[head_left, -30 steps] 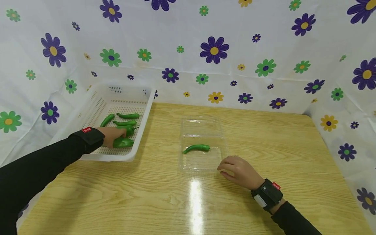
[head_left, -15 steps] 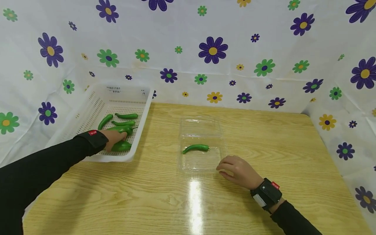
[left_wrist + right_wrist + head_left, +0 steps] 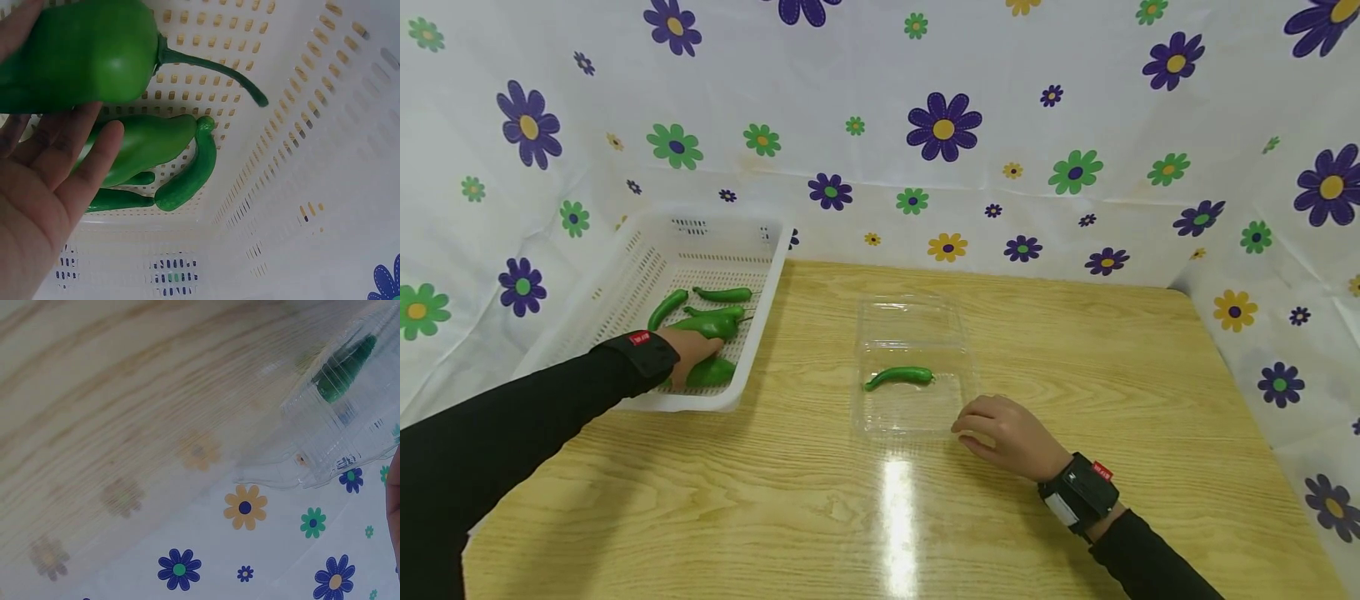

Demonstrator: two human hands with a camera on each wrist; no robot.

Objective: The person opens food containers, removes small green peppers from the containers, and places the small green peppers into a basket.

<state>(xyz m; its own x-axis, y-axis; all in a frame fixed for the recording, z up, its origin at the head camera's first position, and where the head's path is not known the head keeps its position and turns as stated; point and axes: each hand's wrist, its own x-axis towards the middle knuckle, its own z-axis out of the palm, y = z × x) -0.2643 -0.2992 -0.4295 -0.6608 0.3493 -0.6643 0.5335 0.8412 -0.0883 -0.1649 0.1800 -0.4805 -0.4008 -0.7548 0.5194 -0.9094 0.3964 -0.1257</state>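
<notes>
In the head view my left hand (image 3: 692,350) reaches into the white basket (image 3: 742,367). It grips a large green pepper (image 3: 94,53), thumb on one side and fingers on the other; the stem sticks out past the hand in the left wrist view. Another broad green pepper (image 3: 150,144) lies beside my fingers (image 3: 94,162). My right hand (image 3: 1011,437) holds the near right corner of a clear plastic container (image 3: 891,417), its fingertips at the rim. One slim green chili pepper (image 3: 900,377) lies inside the container. In the right wrist view only a sliver of that hand shows.
Farther back in the basket are several slim green chili peppers, one of them curved (image 3: 190,175). The container's lid (image 3: 910,321) is folded back toward the cloth. A flower-print cloth (image 3: 865,100) hangs behind the wooden table (image 3: 775,500).
My left hand has shifted slightly toward the basket's near side, and more of the broad pepper behind it shows. My right hand stays at the container's corner.
</notes>
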